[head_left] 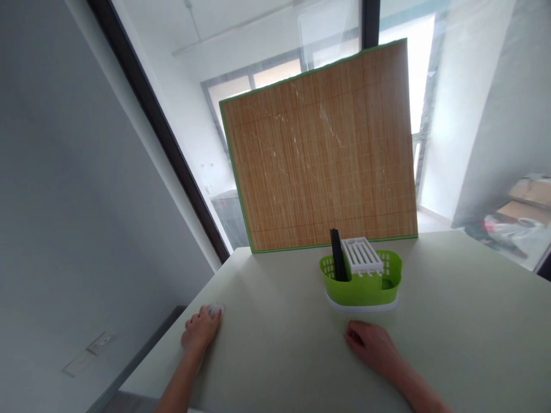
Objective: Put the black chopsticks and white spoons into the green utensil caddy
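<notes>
On the left side of the pale table (275,344), my left hand (201,327) is closed over a crumpled white cloth-like piece (216,310). Only part of that piece shows past the fingers. My right hand (370,339) rests on the table with its fingers curled into a loose fist, and I see nothing in it. Just beyond it stands a green basket (359,293) with a white base. A white slatted rack (364,256) sits across the basket's middle, with small hooks at the front. Black chopsticks or similar thin sticks (338,256) lean upright in its left compartment.
A bamboo mat (322,155) with green edging stands upright at the table's back edge, against a glass partition (267,34). A grey wall (86,201) runs along the left. Cardboard boxes (531,192) and plastic bags (514,229) lie beyond the table at right.
</notes>
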Demonstrator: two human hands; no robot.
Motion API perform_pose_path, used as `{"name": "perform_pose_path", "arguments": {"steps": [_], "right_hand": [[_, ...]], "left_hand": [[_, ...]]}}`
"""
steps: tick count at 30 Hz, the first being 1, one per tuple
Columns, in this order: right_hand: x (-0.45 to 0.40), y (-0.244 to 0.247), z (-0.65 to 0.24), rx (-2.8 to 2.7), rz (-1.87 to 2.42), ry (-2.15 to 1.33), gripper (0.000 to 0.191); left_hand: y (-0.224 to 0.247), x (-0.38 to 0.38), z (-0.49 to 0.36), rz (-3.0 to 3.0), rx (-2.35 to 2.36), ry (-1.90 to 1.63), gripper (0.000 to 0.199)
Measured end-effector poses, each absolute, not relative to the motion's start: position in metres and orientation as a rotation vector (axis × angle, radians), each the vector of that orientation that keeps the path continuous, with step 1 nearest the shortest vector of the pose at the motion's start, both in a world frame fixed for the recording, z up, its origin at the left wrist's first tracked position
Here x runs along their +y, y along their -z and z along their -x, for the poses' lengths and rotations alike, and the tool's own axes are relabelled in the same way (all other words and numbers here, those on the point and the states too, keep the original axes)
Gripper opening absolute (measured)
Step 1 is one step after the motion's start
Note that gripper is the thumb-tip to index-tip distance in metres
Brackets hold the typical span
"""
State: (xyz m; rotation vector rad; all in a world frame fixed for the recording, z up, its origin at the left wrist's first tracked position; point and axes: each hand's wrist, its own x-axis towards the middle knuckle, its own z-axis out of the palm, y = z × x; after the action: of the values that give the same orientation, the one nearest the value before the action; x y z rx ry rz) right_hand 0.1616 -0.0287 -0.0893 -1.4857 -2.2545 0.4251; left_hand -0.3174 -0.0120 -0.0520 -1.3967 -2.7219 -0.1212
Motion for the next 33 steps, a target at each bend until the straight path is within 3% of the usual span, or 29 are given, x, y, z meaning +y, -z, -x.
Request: {"name": "perform_pose_path", "arguments": {"steps": [5, 11, 16, 21, 27, 33], "right_hand": [[-0.027, 0.090, -0.160, -2.254, 1.474, -0.411, 0.015], [-0.027, 0.088, -0.160, -2.253, 1.491, -0.439, 0.016], [-0.027, 0.089, -0.161, -2.262, 1.490, -0.434, 0.017], [-0.027, 0.090, -0.161, -2.255, 1.478, -0.419, 0.015], [-0.025, 0.091, -0.160, -2.253, 1.498, -0.420, 0.015], [-0.023, 0.092, -0.159, -2.250, 1.483, -0.416, 0.014]], "left_hand": [[0.022, -0.003, 0.296, 1.362, -2.468, 0.279, 0.066], [-0.022, 0.050, 0.189, 1.998, -1.999, 0.907, 0.054], [-0.029, 0.097, 0.077, 2.539, -1.955, 1.321, 0.054], [-0.031, 0.135, 0.000, 2.919, -2.036, 1.375, 0.051], [-0.026, 0.162, -0.023, 3.150, -2.073, 1.426, 0.020], [-0.020, 0.158, -0.022, 3.159, -2.055, 1.754, 0.020]]}}
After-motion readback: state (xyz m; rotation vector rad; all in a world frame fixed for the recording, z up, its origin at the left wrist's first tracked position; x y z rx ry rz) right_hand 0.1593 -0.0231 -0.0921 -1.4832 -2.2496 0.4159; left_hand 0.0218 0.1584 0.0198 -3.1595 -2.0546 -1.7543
